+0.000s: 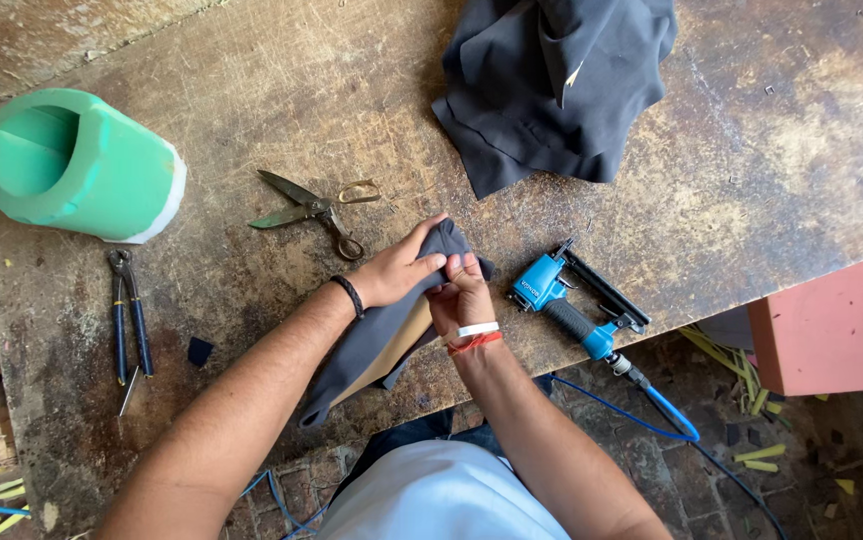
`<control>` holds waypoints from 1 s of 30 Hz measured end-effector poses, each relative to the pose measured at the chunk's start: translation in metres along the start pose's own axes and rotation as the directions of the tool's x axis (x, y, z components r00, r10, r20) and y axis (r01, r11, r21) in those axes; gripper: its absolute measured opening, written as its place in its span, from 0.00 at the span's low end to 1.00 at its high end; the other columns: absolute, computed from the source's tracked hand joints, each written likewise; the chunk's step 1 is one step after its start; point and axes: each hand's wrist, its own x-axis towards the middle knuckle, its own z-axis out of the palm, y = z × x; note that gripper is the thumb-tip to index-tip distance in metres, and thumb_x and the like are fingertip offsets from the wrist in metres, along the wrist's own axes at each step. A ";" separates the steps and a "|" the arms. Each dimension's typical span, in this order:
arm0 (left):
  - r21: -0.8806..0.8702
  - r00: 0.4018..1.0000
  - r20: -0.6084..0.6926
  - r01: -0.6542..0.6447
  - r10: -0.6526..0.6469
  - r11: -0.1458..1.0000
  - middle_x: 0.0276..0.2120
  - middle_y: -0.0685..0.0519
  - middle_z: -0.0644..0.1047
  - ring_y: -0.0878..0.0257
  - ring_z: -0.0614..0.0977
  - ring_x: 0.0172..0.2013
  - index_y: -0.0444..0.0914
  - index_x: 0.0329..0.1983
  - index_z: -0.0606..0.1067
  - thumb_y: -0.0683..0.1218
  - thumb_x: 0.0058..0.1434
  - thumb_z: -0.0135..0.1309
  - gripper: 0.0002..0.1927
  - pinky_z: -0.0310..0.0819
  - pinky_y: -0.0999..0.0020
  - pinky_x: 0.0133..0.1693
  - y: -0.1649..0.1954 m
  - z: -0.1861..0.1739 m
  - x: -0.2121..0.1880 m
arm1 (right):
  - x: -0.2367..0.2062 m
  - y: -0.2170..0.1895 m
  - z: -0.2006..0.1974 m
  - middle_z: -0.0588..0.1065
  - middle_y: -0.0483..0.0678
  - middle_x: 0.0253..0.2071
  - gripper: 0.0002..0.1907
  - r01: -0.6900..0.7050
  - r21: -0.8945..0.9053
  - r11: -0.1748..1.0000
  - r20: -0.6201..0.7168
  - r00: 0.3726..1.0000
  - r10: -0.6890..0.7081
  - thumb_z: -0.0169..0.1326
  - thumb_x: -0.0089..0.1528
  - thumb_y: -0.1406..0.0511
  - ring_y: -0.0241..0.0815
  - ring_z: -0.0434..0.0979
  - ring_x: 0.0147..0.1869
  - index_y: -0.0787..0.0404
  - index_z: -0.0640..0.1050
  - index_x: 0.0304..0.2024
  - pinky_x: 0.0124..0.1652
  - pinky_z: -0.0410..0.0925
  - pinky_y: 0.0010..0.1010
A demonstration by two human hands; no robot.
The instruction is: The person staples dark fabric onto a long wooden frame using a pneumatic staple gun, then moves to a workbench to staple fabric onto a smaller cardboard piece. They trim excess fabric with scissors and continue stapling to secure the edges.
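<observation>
Both my hands work a long flat piece wrapped in dark grey fabric (pixel 367 350), with a tan board showing underneath, near the front edge of a worn wooden workbench (pixel 252 120). My left hand (pixel 397 268), with a black wristband, presses down on the fabric's far end. My right hand (pixel 462 295), with white and orange bands at the wrist, pinches the fabric at that same end. A blue pneumatic stapler (pixel 572 305) lies on the bench just right of my right hand.
Open scissors (pixel 317 208) lie beyond my hands. A green foam cylinder (pixel 77 165) rests at far left, blue-handled pliers (pixel 130 315) below it. A heap of dark cloth (pixel 557 85) sits at the back. A blue air hose (pixel 672 420) trails over the floor; a pink block (pixel 837 325) stands at right.
</observation>
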 end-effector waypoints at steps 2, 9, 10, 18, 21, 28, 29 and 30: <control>-0.001 0.999 -0.039 -0.004 0.004 1.000 0.68 0.40 0.67 0.49 0.72 0.66 0.49 0.78 0.48 0.56 0.70 0.45 0.36 0.67 0.56 0.63 -0.003 -0.004 -0.001 | 0.005 0.006 -0.009 0.78 0.39 0.43 0.12 0.037 0.076 0.996 0.113 0.993 -0.045 0.58 0.65 0.70 0.36 0.76 0.43 0.54 0.77 0.51 0.41 0.66 0.31; 0.190 0.968 -0.156 0.224 -0.196 0.956 0.58 0.44 0.77 0.49 0.79 0.57 0.49 0.73 0.60 0.59 0.64 0.51 0.34 0.72 0.56 0.58 0.023 0.004 0.010 | -0.005 0.008 -0.008 0.78 0.42 0.37 0.12 0.160 -0.072 0.985 -0.015 0.987 -0.161 0.54 0.62 0.71 0.37 0.78 0.38 0.48 0.75 0.45 0.36 0.71 0.31; 0.217 0.966 -0.169 0.231 -0.197 0.948 0.57 0.45 0.78 0.49 0.80 0.55 0.49 0.73 0.61 0.59 0.64 0.51 0.34 0.73 0.55 0.56 0.029 0.006 0.009 | -0.006 0.008 -0.006 0.78 0.42 0.36 0.12 0.165 -0.137 0.977 -0.070 0.982 -0.176 0.52 0.62 0.71 0.36 0.78 0.38 0.49 0.76 0.44 0.37 0.73 0.33; 0.403 0.890 -0.289 0.448 -0.353 0.799 0.42 0.51 0.84 0.54 0.86 0.44 0.53 0.71 0.64 0.59 0.64 0.52 0.31 0.79 0.56 0.48 0.063 0.007 -0.001 | 0.010 -0.012 -0.018 0.76 0.46 0.31 0.10 -0.021 -0.533 0.846 -0.044 0.999 -0.002 0.54 0.68 0.64 0.38 0.76 0.31 0.68 0.77 0.42 0.39 0.77 0.35; 0.415 0.868 -0.404 0.456 -0.289 0.787 0.44 0.51 0.82 0.53 0.84 0.43 0.51 0.68 0.67 0.59 0.63 0.56 0.30 0.77 0.55 0.46 0.064 0.008 -0.002 | -0.018 -0.046 -0.034 0.79 0.50 0.39 0.13 0.062 -0.992 0.110 0.036 0.974 -0.222 0.58 0.64 0.61 0.42 0.80 0.39 0.66 0.82 0.44 0.43 0.75 0.35; 0.452 0.854 -0.433 0.482 -0.288 0.751 0.38 0.52 0.82 0.58 0.84 0.34 0.52 0.70 0.64 0.62 0.64 0.56 0.33 0.80 0.60 0.35 0.060 0.007 -0.006 | -0.060 -0.127 -0.063 0.70 0.59 0.58 0.52 -0.196 -0.580 -0.791 0.160 0.924 -0.347 0.72 0.48 0.53 0.55 0.71 0.62 0.65 0.63 0.67 0.60 0.67 0.41; 0.454 0.852 -0.432 0.489 -0.296 0.744 0.38 0.52 0.82 0.58 0.84 0.33 0.53 0.70 0.64 0.62 0.64 0.56 0.32 0.80 0.61 0.34 0.060 0.008 -0.006 | -0.049 -0.131 -0.062 0.69 0.59 0.58 0.53 -0.257 -0.581 -0.772 0.058 0.934 -0.354 0.72 0.48 0.55 0.55 0.71 0.62 0.63 0.61 0.69 0.59 0.68 0.40; 0.458 0.848 -0.433 0.500 -0.306 0.735 0.38 0.52 0.81 0.58 0.85 0.32 0.53 0.70 0.64 0.62 0.64 0.56 0.32 0.80 0.61 0.32 0.061 0.009 -0.007 | -0.040 -0.134 -0.062 0.68 0.59 0.59 0.55 -0.315 -0.578 -0.753 -0.045 0.933 -0.356 0.72 0.49 0.57 0.55 0.71 0.62 0.61 0.58 0.72 0.58 0.69 0.40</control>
